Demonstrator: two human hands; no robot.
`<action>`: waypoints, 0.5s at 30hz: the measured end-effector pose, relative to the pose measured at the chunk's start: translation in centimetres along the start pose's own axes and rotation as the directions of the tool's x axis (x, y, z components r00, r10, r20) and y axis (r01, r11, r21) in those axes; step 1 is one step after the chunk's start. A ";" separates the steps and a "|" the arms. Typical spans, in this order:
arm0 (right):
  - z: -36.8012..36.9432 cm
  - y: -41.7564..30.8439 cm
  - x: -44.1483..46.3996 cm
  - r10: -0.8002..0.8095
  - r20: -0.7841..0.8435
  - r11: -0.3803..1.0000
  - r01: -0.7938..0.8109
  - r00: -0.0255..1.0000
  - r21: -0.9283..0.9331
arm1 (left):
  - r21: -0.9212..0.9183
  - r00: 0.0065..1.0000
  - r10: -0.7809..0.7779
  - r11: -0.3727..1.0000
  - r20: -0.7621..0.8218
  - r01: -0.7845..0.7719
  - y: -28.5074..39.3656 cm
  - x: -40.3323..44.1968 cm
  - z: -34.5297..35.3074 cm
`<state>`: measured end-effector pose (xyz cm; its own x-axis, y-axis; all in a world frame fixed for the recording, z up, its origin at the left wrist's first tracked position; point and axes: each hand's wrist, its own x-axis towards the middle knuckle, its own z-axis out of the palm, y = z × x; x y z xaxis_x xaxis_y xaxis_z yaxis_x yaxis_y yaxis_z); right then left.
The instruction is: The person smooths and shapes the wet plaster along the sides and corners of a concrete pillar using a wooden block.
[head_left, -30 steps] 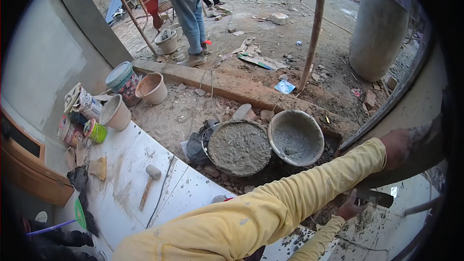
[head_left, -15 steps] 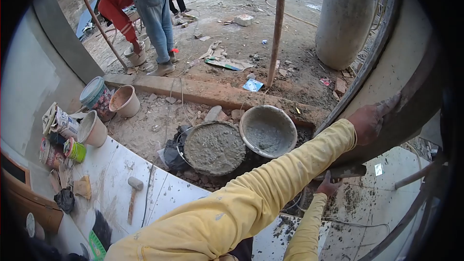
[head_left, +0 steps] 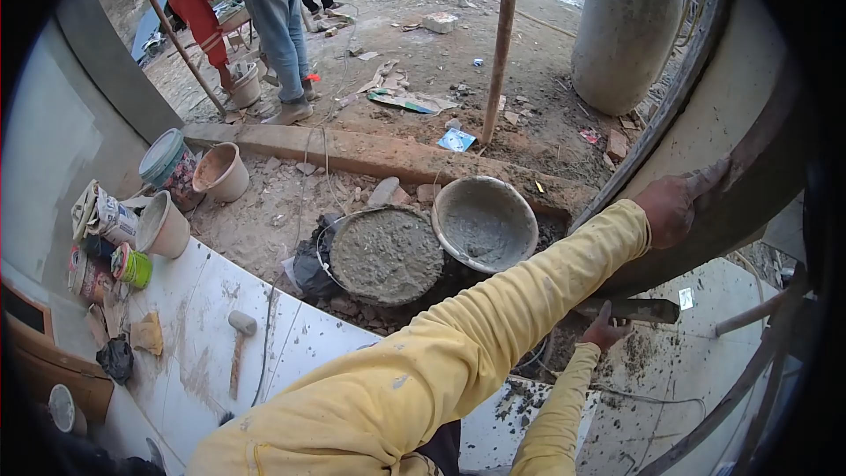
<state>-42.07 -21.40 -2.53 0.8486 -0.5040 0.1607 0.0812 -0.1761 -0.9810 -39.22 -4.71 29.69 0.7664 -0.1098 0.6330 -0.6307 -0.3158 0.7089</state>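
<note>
My left hand (head_left: 667,210) reaches up to the right, its fingers stretched out against the grey plastered surface (head_left: 749,185). It holds nothing that I can see. Lower down, my right hand (head_left: 604,332) is at a dark, flat, bar-like tool (head_left: 648,309), its thumb up against the near side; the exact kind of tool does not show. This tool lies just under the plastered surface's lower edge. Left of my arms, a round container of wet mortar (head_left: 386,257) touches or nearly touches a pale basin (head_left: 486,227) with grey mortar in it.
A hammer (head_left: 240,344) lies on the white tiles (head_left: 304,357). Buckets (head_left: 164,226) line the left wall. A wooden pole (head_left: 502,53) stands ahead, beyond a low ledge (head_left: 379,155). A person in red (head_left: 203,9) bends over a bucket. A large drum (head_left: 624,35) stands back right.
My right hand and the bar-like tool have shifted slightly right. My left hand stays on the plastered surface. The whole view has shifted a little, and a green-and-black brush has left the lower left.
</note>
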 end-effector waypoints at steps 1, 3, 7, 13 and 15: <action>0.4 0.8 0.2 0.041 0.032 0.999 -0.042 0.999 0.031 | 0.027 1.000 -0.006 1.000 0.008 0.005 0.0 0.2 0.0; 1.2 2.1 -0.9 0.005 0.033 0.995 -0.002 0.999 -0.097 | 0.066 0.996 -0.070 0.996 0.050 0.066 0.7 -0.1 -0.4; 0.3 0.7 0.8 0.047 0.058 0.999 -0.046 0.997 -0.025 | 0.174 0.997 -0.044 0.984 0.069 0.031 0.1 -0.5 -0.1; -2.2 -6.9 4.1 -0.102 0.000 0.992 0.102 0.995 0.077 | 0.093 0.973 -0.077 0.994 0.216 0.058 -0.6 0.6 -0.8; -2.0 -6.2 4.3 -0.139 -0.010 0.988 0.139 0.990 0.060 | -0.118 0.981 0.131 0.986 0.146 -0.114 -1.3 0.7 -0.8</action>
<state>-39.94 -24.15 4.44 0.8240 -0.4828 0.2967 0.2299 -0.1938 -0.9537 -37.93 -3.64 29.42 0.6870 -0.2864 0.6678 -0.7238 -0.1875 0.6641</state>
